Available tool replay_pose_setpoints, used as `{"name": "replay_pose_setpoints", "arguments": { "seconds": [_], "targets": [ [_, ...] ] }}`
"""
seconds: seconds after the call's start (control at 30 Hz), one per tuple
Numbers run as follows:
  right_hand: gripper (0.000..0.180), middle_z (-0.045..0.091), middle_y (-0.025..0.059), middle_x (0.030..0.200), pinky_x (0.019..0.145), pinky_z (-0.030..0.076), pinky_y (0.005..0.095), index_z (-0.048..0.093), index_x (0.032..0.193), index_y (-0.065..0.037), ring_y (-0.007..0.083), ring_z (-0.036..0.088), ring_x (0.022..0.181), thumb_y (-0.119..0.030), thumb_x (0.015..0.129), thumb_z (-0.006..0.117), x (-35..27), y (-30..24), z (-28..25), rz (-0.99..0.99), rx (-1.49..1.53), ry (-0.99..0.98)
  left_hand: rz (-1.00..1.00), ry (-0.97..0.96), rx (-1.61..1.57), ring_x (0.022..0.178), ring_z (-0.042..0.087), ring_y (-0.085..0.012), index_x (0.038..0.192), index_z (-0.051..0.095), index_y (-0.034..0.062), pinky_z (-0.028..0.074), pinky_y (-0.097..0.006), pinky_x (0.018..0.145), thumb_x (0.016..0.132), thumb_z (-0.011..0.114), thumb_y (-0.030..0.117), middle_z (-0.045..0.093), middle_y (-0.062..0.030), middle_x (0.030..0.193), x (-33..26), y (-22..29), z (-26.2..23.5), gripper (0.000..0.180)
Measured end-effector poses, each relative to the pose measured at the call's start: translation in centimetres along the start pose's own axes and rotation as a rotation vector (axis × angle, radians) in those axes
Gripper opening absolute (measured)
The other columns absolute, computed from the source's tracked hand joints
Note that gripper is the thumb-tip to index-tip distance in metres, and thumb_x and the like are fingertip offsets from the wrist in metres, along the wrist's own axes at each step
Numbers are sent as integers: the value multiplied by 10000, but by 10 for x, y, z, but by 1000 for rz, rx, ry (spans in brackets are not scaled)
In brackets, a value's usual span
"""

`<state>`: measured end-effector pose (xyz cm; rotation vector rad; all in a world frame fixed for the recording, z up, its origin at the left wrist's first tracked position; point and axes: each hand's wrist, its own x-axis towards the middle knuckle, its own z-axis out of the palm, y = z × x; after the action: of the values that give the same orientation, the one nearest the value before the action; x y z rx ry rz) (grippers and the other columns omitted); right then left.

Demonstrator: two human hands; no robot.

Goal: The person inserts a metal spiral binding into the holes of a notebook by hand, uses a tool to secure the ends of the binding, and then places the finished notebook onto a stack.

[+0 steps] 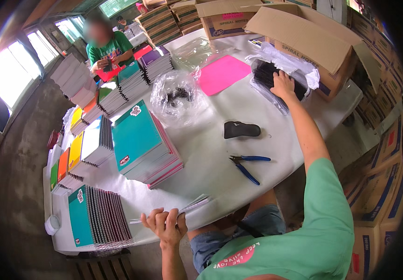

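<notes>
At the table's near edge, my left hand (166,225) holds a thin notebook (196,203), seen almost edge-on, its pages pinched between fingers and thumb. My right arm stretches far forward. My right hand (283,86) is on a bundle of black binding coils (264,74), fingers curled over them. The bundle lies in crumpled white wrapping (299,63). Between the hands lie blue-handled cutting pliers (248,165) and a small black pouch-like object (241,129). Left of them stands a tall stack of teal-covered notebooks (138,137).
Spiral-bound notebooks (101,217) stand at the near left, with more coloured stacks (87,140) behind. Clear plastic with black coils (178,98) and a pink sheet (224,74) lie mid-table. Open cartons (304,35) stand at the far right. A co-worker (110,46) handles a red item across the table.
</notes>
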<state>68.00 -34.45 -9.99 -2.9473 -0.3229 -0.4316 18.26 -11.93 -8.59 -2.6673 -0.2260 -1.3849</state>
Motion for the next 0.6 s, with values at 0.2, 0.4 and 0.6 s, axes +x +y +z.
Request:
{"name": "replay_pose_setpoints", "arguments": {
  "seconds": [0.2, 0.4, 0.6],
  "targets": [
    [346, 633, 190, 982, 783, 527, 464, 569, 1045, -34, 369, 623, 939, -142, 728, 653, -1, -14, -9, -169, 69, 34, -62, -52, 54, 909, 534, -258, 894, 665, 149, 125, -534, 1085, 844, 574, 334, 383, -14, 685, -13, 5, 5, 212],
    [261, 628, 248, 984, 794, 498, 498, 605, 1010, -25, 411, 604, 954, -223, 839, 599, -10, -16, -14, -283, 148, -144, -129, -83, -25, 942, 544, -251, 906, 689, 158, 85, -523, 1102, 745, 683, 417, 344, -11, 671, 2, 16, 9, 305],
    [265, 616, 204, 1057, 848, 454, 513, 521, 1108, -59, 419, 565, 1018, -128, 872, 422, -39, -43, -26, -310, 264, 66, -169, -27, -109, 807, 506, -229, 818, 648, 158, 225, -496, 1028, 592, 797, 256, 409, -4, 683, 6, 5, 6, 288]
  ]
}}
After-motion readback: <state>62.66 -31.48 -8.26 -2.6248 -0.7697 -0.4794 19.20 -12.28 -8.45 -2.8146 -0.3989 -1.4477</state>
